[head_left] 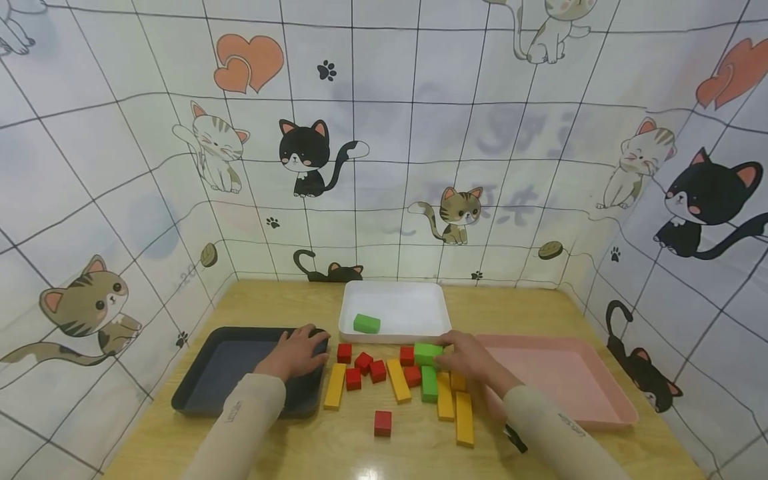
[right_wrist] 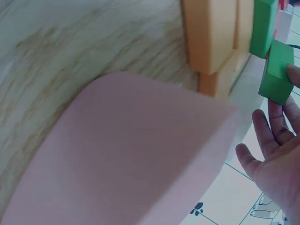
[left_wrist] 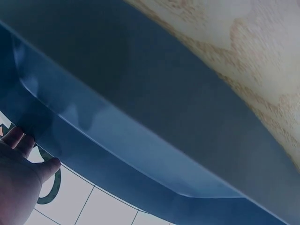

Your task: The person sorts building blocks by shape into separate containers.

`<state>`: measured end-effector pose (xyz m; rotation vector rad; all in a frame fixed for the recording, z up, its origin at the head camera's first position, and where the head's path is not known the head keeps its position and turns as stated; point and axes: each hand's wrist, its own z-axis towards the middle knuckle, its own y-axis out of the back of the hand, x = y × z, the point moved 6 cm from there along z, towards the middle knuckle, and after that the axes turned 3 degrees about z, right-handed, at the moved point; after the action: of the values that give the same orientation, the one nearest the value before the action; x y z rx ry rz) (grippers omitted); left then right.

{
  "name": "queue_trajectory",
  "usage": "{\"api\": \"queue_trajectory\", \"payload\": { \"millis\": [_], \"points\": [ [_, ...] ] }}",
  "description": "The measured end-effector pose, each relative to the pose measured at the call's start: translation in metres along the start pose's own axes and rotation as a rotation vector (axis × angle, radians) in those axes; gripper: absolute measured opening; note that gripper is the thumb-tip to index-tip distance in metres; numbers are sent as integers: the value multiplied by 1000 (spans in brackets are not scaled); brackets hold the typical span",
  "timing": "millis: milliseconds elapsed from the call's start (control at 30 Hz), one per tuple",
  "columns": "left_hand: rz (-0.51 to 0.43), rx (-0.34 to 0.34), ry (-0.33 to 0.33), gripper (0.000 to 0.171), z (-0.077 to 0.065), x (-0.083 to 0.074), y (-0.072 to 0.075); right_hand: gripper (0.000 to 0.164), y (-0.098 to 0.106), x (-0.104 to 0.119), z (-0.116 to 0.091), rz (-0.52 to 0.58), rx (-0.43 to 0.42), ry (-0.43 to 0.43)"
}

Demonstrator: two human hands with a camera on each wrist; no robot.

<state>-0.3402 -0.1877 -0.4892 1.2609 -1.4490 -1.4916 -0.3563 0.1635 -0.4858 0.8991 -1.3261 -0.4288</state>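
In the head view my right hand [head_left: 471, 359] pinches a green block [head_left: 426, 352] above the pile. The right wrist view shows that same green block [right_wrist: 277, 75] between thumb and fingers, the other fingers spread. Just below it lies a second green block [head_left: 429, 385], beside yellow blocks [head_left: 445, 397] and red cubes [head_left: 411, 376]. My left hand [head_left: 294, 355] is over the dark tray [head_left: 216, 333], near its far right corner, fingers spread and holding nothing. A third green block [head_left: 367, 324] lies inside the white tray [head_left: 396, 338] at the back.
To the right stands a pink tray [head_left: 570, 380], partly behind the right forearm. A lone red cube [head_left: 383, 424] sits nearer the front of the wooden table [head_left: 336, 447]. Cat-patterned cloth walls [head_left: 384, 167] enclose the back and sides.
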Motion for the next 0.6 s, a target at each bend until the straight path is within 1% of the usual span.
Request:
{"api": "queue_trajectory", "payload": {
  "millis": [133, 233, 367, 600],
  "points": [
    [2, -12, 2, 51, 0, 0, 1, 27, 5, 8, 3, 67, -32, 33],
    [6, -9, 3, 51, 0, 0, 1, 27, 8, 13, 6, 76, -51, 54],
    [2, 0, 6, 52, 1, 1, -1, 29, 10, 15, 11, 101, -71, 13],
    [5, -4, 9, 52, 1, 1, -1, 32, 17, 24, 22, 79, -119, 0]
  ]
}}
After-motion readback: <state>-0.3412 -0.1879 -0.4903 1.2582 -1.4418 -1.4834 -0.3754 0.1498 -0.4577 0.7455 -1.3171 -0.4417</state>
